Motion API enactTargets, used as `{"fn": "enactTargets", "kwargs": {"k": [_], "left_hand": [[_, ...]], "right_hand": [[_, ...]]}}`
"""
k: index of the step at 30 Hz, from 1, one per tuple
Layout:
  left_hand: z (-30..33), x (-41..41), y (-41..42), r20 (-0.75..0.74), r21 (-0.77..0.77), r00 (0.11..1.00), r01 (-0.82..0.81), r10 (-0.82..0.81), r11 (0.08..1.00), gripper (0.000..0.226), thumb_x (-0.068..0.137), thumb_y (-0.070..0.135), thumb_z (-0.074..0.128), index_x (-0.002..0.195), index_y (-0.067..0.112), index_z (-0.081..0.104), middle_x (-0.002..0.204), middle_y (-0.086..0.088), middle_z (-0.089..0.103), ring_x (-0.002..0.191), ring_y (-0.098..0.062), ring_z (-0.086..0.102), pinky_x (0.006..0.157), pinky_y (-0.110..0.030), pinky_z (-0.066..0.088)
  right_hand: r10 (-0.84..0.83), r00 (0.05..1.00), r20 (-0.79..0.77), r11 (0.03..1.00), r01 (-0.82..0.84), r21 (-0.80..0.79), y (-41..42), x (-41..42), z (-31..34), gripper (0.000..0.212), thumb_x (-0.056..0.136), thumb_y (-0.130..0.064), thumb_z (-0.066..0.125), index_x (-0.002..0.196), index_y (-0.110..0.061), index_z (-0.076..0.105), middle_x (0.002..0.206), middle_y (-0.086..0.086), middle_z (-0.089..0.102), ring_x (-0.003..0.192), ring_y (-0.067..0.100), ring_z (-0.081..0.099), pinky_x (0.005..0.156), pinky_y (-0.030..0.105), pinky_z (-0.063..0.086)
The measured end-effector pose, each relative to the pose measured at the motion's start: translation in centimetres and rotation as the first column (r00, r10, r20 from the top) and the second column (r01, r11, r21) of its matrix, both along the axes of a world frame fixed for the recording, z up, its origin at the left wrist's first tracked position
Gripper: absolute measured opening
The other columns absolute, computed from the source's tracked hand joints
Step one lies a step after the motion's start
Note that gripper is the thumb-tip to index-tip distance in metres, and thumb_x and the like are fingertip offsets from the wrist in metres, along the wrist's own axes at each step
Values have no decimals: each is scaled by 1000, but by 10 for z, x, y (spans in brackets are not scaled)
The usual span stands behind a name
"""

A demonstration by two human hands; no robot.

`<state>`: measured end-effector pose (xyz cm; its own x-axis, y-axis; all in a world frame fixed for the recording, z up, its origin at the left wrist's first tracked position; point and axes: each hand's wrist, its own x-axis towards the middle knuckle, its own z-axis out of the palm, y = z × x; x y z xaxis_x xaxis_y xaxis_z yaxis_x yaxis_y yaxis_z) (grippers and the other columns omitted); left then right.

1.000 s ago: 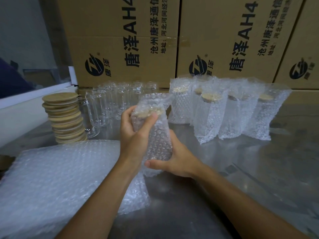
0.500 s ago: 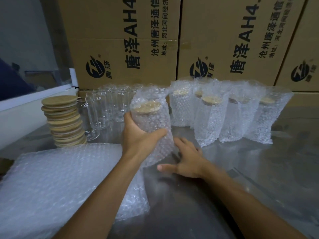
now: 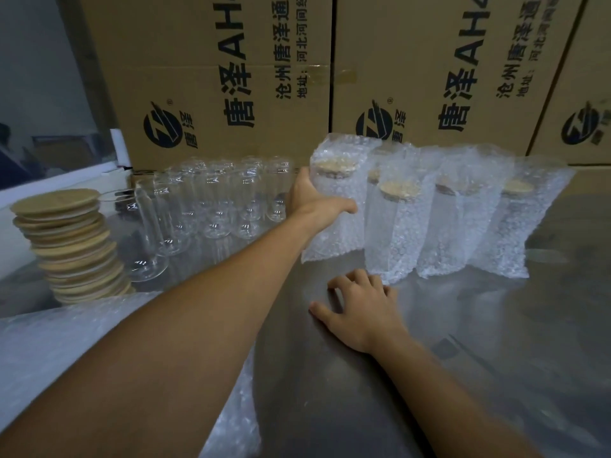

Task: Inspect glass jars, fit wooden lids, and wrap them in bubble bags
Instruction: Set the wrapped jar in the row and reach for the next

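Note:
My left hand (image 3: 310,201) grips a lidded glass jar wrapped in a bubble bag (image 3: 334,200), held upright at the left end of a row of several wrapped jars (image 3: 439,219) at the back of the metal table (image 3: 496,342). My right hand (image 3: 360,309) rests on the table in front of the row, fingers loosely spread and holding nothing. Several bare glass jars (image 3: 211,200) stand to the left of the wrapped ones. A stack of wooden lids (image 3: 71,246) leans at the far left. A pile of flat bubble bags (image 3: 43,342) lies at the near left under my left forearm.
Large printed cardboard boxes (image 3: 231,77) form a wall right behind the jars. A white ledge (image 3: 49,180) borders the table on the left.
My left hand carried the wrapped jar away from me to the left end of the row. My right hand let go of it and dropped to the table.

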<state>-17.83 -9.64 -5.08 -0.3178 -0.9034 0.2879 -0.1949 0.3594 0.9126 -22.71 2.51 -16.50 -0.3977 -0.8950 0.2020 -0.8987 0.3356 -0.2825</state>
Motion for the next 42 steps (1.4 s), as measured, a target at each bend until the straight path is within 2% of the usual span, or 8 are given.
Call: {"fn": "enactTargets", "kwargs": {"k": [5, 11, 16, 22, 26, 29, 37, 42], "left_hand": [[-9, -18, -11, 41, 40, 999, 3, -5, 999, 119, 60, 26, 94, 154, 23, 22, 152, -3, 40, 138, -29, 40, 106, -40, 40], [-18, -27, -14, 22, 28, 1000, -3, 3, 1000, 98, 61, 28, 95, 139, 24, 36, 117, 5, 43, 114, -20, 47, 87, -32, 39], [-25, -30, -11, 124, 60, 989, 74, -81, 995, 110, 64, 36, 93, 152, 18, 28, 151, -3, 41, 140, -27, 38, 108, -38, 37], [-22, -10, -10, 238, -3, 964, 119, -115, 993, 116, 63, 39, 93, 154, 18, 23, 156, -3, 37, 142, -26, 37, 114, -43, 37], [-23, 32, -7, 498, -195, 865, 178, -59, 965, 69, 69, 45, 88, 125, 21, 55, 125, 0, 62, 111, -20, 60, 93, -38, 51], [-21, 75, -7, 659, -347, 749, 215, 74, 913, 38, 80, 46, 80, 107, 25, 64, 103, 2, 67, 94, -19, 64, 88, -39, 55], [-46, 174, -25, 785, -362, 569, 99, 246, 927, 16, 89, 35, 71, 94, 21, 64, 92, 0, 65, 90, -24, 65, 80, -34, 54], [-73, 177, -30, 773, -257, 610, 49, 175, 965, 21, 86, 34, 73, 74, 22, 60, 90, -4, 68, 91, -27, 66, 84, -38, 55]], "right_hand": [[2, 1000, 3, 1000, -2, -7, 1, 2, 1, 58, 91, -75, 40, 128, -33, 55, 131, -2, 47, 128, 24, 38, 107, 42, 27], [0, 1000, 3, 1000, 0, -30, 0, 3, 0, 56, 91, -74, 40, 125, -32, 55, 128, -3, 47, 124, 23, 39, 105, 41, 28], [-3, 1000, 2, 1000, 3, -26, 0, 2, -1, 58, 91, -74, 40, 127, -32, 55, 129, -2, 48, 125, 24, 39, 106, 43, 30], [-12, 1000, 19, 1000, 12, -27, -1, 0, -1, 58, 88, -77, 41, 125, -34, 56, 128, -3, 48, 127, 24, 39, 106, 42, 27], [-17, 1000, 18, 1000, 17, -18, -2, 0, -1, 59, 87, -78, 41, 125, -36, 57, 130, -3, 49, 128, 25, 40, 107, 44, 27], [-18, 1000, 16, 1000, 18, 8, 0, 0, 2, 60, 88, -78, 43, 128, -36, 57, 134, -2, 49, 131, 26, 40, 108, 45, 28], [-15, 1000, -22, 1000, 15, 11, -3, 11, 11, 45, 93, -65, 51, 118, -30, 64, 126, 1, 56, 123, 27, 50, 103, 40, 39], [117, 986, 115, 992, -110, -65, -49, 35, 34, 35, 94, -45, 64, 118, -20, 67, 113, 2, 68, 106, 24, 64, 87, 33, 51]]}}
